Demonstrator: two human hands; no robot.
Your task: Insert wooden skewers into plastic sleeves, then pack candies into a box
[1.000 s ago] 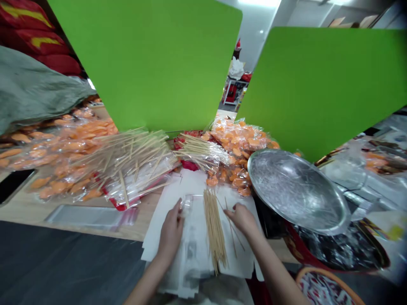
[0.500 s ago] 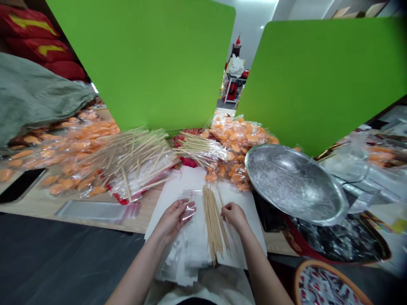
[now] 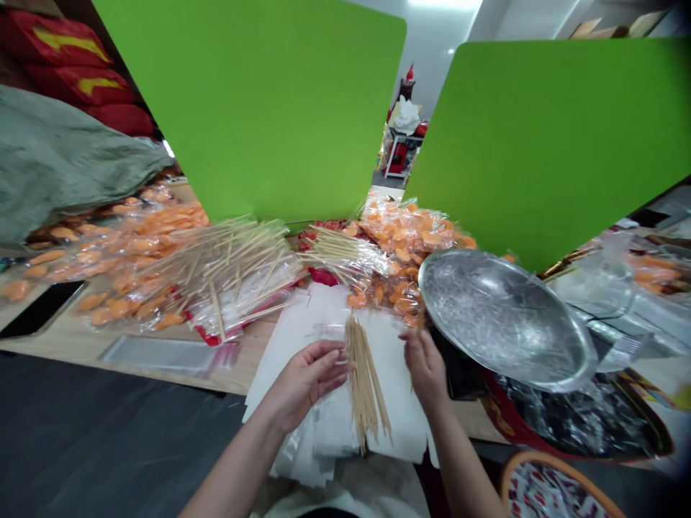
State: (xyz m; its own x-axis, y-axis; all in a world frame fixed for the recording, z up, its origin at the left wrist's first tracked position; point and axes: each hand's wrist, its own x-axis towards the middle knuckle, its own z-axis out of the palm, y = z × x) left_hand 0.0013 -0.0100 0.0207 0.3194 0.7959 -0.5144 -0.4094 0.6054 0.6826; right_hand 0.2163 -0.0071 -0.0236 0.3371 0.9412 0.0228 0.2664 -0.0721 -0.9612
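A bundle of thin wooden sticks (image 3: 366, 381) lies lengthwise on white paper (image 3: 396, 403) in front of me. My left hand (image 3: 312, 378) is just left of the sticks, its fingers apart and the tips close to them. A faint shine shows at those fingertips, but I cannot make out any plastic there. Beneath that hand lie clear plastic sleeves (image 3: 329, 435). My right hand (image 3: 426, 367) is to the right of the bundle, above the paper's edge, fingers extended and slightly blurred. Nothing shows clearly in it.
Bagged orange pieces (image 3: 402, 244) are heaped behind the paper. Packed sticks (image 3: 232, 259) lie to the left, near a phone (image 3: 42, 309) and flat clear bags (image 3: 167, 356). A metal bowl (image 3: 502, 316) leans at right, above an orange-rimmed tub (image 3: 510, 471). Green panels (image 3: 270, 108) stand behind.
My right hand has moved right, away from the sticks, and its pinch on a stick has loosened. My left hand has shifted right towards the bundle, with its fingers more spread.
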